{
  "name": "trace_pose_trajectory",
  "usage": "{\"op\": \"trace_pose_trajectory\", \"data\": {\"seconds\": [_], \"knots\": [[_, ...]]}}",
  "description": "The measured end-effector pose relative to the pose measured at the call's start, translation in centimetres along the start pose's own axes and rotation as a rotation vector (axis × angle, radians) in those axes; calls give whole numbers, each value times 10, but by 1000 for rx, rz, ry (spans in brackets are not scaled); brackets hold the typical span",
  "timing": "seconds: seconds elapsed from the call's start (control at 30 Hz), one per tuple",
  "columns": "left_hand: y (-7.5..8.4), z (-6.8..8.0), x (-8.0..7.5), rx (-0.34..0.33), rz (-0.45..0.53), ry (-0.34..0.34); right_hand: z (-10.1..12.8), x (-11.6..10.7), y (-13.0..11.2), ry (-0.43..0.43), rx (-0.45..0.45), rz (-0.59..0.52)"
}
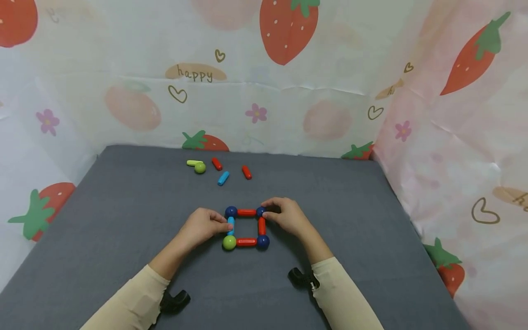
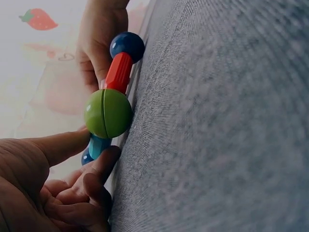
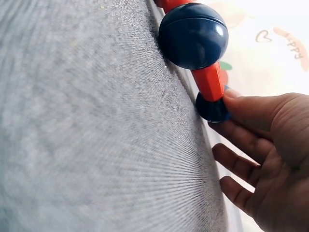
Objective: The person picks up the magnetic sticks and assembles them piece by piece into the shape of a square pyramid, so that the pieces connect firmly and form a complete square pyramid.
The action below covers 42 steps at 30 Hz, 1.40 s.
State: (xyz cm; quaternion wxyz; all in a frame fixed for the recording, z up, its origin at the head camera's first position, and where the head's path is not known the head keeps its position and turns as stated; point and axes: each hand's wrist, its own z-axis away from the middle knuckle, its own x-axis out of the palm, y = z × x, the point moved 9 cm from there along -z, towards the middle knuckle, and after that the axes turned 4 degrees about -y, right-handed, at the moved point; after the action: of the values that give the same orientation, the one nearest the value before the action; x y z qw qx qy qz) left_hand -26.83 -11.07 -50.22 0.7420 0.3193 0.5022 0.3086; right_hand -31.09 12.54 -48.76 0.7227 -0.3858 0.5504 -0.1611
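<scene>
Pinching the blue rod on the square's left side, the left hand holds it between thumb and forefinger, just above the green ball. Fingertips of the right hand grip the dark blue ball at the far right corner. This rod-and-ball square lies mid-mat; spare rods sit near the far edge.

One word can be read — "happy", brown letters on a tan oval printed on the strawberry-patterned backdrop sheet behind the tabletop.
</scene>
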Motion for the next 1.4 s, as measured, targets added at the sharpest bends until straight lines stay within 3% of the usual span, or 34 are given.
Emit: {"op": "trace_pose_trajectory", "data": {"seconds": [0.27, 0.47, 0.6, 0.83, 1.07, 1.4], "knots": [[-1, 4, -4, -9, 5, -11, -2, 2, 0, -4, 4, -4], [3, 4, -3, 54, 35, -97, -1, 1, 2, 5, 12, 3], [9, 1, -11, 103, 22, -121, -1, 0, 3, 6, 20, 3], [21, -18, -38, 172, -55, -81, -2, 0, 3, 7, 16, 1], [32, -44, -63, 224, -156, 38, -2, 1, 3, 5, 22, 0], [38, -79, -75, 193, -171, 103, -1, 0, 2, 6, 21, -8]]}}
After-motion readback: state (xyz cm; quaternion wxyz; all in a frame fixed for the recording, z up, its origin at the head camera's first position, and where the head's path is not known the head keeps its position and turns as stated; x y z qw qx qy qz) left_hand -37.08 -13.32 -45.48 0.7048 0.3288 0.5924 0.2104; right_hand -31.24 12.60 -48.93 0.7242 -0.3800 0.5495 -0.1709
